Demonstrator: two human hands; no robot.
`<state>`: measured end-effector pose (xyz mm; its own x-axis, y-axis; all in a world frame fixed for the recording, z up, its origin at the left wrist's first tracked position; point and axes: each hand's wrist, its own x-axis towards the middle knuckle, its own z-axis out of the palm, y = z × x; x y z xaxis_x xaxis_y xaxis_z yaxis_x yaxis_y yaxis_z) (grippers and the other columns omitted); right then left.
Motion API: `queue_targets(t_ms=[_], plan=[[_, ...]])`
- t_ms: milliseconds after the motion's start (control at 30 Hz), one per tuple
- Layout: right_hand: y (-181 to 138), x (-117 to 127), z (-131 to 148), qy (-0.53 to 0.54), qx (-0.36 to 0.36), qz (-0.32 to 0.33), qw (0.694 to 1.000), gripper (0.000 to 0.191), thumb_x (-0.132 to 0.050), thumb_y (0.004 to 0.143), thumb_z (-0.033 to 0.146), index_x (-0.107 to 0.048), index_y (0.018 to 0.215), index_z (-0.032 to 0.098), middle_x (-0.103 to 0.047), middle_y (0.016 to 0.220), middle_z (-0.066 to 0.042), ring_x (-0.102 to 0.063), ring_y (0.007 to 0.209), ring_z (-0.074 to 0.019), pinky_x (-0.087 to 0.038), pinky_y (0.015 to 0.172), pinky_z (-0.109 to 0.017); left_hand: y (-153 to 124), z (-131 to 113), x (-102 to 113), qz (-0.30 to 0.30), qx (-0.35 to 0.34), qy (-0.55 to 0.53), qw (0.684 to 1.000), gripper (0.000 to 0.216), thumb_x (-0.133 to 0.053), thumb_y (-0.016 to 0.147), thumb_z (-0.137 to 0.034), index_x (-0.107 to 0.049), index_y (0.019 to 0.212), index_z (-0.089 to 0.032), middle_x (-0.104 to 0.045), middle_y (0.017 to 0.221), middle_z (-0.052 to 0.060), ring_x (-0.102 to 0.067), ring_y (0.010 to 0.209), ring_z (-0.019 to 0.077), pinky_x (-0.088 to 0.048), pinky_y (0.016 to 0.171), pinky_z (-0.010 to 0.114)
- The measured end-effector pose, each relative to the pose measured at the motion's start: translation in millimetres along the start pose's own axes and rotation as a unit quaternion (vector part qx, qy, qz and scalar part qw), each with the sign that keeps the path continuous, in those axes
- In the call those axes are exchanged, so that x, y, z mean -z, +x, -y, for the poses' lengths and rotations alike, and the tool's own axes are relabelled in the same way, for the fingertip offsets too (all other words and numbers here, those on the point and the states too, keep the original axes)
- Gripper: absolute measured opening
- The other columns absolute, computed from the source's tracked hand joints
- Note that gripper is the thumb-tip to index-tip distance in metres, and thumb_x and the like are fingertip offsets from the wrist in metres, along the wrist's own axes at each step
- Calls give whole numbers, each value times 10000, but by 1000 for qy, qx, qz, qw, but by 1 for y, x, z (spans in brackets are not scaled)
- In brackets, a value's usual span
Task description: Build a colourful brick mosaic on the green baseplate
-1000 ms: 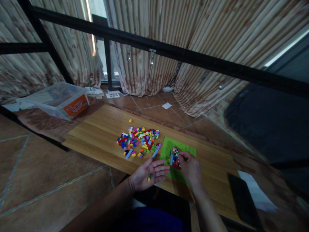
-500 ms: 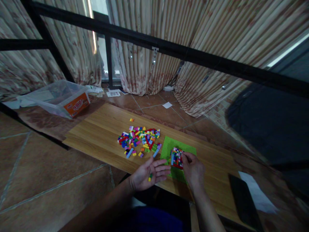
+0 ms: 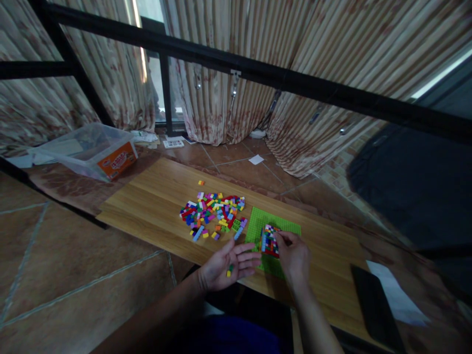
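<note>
My left hand is palm up with fingers stretched out. Small yellow and green toy bricks lie loose on its palm. A green baseplate lies on the wooden table, bearing a block built of many-coloured bricks. Over the right side of this block, my right hand has thumb and forefinger pinched together at its top. Whatever sits between those fingertips is hidden. To the left of the baseplate spreads a pile of loose coloured bricks.
The wooden table has a dark flat object and white paper at its right end. A clear plastic bin with an orange label stands beyond the left end. Black metal bars cross in front of the curtains.
My right hand has shifted slightly left over the brick block, fingers still pinched. My left hand stays in place with the bricks on its palm.
</note>
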<state>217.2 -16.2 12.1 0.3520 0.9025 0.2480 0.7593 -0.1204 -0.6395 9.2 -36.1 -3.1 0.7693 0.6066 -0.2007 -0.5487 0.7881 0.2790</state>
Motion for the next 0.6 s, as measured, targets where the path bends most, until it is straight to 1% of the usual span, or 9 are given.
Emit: queue_targets(t_ms=[267,400,533,600], plan=[[4,-1,-1,38,-1,20,999,364,-523,767,492,-696,772,171,-688,770,-81,-606,697,-212,-433,645,-308,2,0,3,5,2,-3,1000,579,-295,880,-550,-544,1188,-127,-578,1199,174,-539,1085,250,-312,935,367],[3,0,-1,52,-5,26,998,364,-535,759,494,-696,786,169,-682,765,-76,-603,686,-208,-441,645,-309,2,1,4,11,-5,-7,1000,579,-301,880,-548,-533,1202,-127,-575,1205,173,-534,1096,250,-306,943,370],[-11,6,10,69,5,-6,998,375,-512,787,488,-693,831,162,-678,846,-92,-603,756,-215,-449,711,-333,1,0,3,13,-7,-16,1000,575,-297,885,-541,-536,1194,-119,-581,1196,174,-539,1093,250,-314,943,372],[-25,9,22,95,18,9,995,346,-507,806,466,-686,842,172,-669,866,-83,-600,788,-209,-453,729,-334,2,0,3,15,-5,-23,1000,570,-297,888,-535,-542,1185,-116,-591,1180,171,-544,1088,248,-323,938,369]])
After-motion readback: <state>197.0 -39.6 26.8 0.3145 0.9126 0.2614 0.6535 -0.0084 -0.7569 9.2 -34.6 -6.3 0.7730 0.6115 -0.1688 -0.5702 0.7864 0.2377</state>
